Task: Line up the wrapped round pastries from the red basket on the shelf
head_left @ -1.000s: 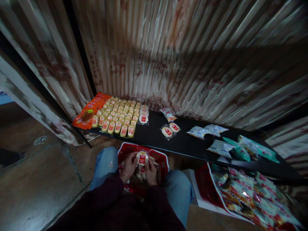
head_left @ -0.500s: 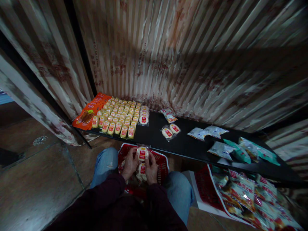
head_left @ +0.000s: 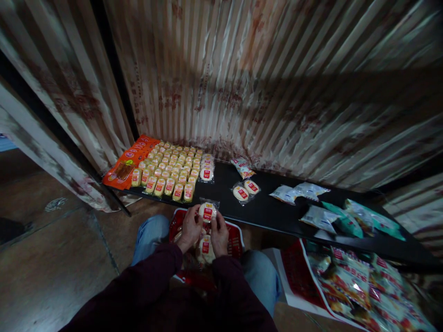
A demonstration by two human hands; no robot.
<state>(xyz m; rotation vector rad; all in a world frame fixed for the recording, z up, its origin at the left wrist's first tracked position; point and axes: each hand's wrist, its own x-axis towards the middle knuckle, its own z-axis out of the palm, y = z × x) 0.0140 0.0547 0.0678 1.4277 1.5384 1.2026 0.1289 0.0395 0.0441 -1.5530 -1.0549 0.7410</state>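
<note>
Between my left hand (head_left: 190,228) and my right hand (head_left: 219,234) is a round white packaged cake (head_left: 207,211) with a red label, in clear wrap. Both hands pinch it by its sides, just in front of the shelf edge. Under them, between my knees, stands a red basket (head_left: 236,236) with a white rim. Another wrapped round cake (head_left: 206,251) lies in it below my hands. On the black shelf (head_left: 221,191), a short row of the same round cakes (head_left: 206,173) lies beside many small yellow wrapped cakes (head_left: 169,186).
An orange bag (head_left: 123,167) lies at the shelf's left end. A pair of round cakes (head_left: 241,192) and a snack bag (head_left: 243,167) lie mid-shelf. White packets (head_left: 318,216) and green packets (head_left: 342,220) lie to the right. A second basket (head_left: 299,272) holds several snack bags. Curtains hang behind.
Both hands have risen slightly toward the shelf with the round cake between them. More of the cake lying in the basket shows below. The things on the shelf have stayed put.
</note>
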